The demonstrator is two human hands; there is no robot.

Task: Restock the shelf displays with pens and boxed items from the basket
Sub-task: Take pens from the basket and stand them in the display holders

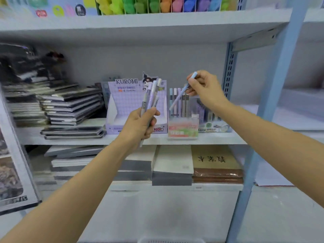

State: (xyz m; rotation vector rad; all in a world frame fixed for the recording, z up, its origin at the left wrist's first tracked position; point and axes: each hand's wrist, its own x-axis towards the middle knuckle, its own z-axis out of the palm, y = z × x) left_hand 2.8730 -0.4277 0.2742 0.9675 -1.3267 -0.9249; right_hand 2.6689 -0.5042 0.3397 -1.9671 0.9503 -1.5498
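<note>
Now pinches the slim pale-blue plastic pen [178, 98] high on its barrel, with right hand [204, 85] curled tight round it just over the clear compartmented pen display [183, 128], clutches a bunch of pastel pens [152, 95] in the left hand [140, 126] — light, stiff, slick, likely best gripped mid-barrel.

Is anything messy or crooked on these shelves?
Yes. The dark notebooks on the middle shelf, left of the Kuromi box, sit in uneven, slanted piles with edges sticking out. The displayed pens right of it stand upright.
</note>
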